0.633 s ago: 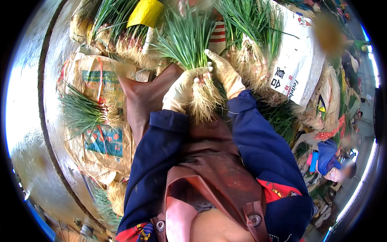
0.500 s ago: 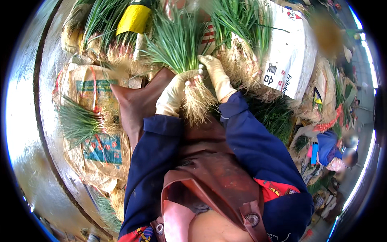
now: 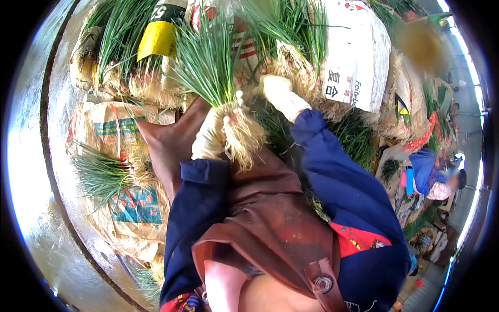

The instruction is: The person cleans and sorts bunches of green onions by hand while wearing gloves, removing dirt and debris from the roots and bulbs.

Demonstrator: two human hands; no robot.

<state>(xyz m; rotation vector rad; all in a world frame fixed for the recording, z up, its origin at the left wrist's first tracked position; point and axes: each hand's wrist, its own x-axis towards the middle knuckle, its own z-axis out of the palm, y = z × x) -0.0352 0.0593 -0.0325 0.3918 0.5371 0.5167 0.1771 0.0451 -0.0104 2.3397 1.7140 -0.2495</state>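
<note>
My left hand (image 3: 211, 130), in a pale cream glove, is closed around a bunch of spring onions (image 3: 209, 73). Their green leaves point away from me, and a tangle of pale roots hangs toward my brown apron (image 3: 260, 208). My right hand (image 3: 280, 94), gloved alike, is apart from that bunch. It lies beside the roots of a larger pile of spring onions (image 3: 297, 65) in front of me. Its fingers are turned away and partly hidden, so whether they grip anything does not show.
Left of me, one bunch of spring onions (image 3: 104, 169) lies on a tan woven sack (image 3: 140, 229). Further bunches (image 3: 122, 41) line the far left. A white printed sack (image 3: 358, 57) stands far right. At the right edge is another person (image 3: 429, 171).
My right hand has left the held bunch and moved right and slightly nearer, beside the pile. The bunch in my left hand has shifted a little left and nearer.
</note>
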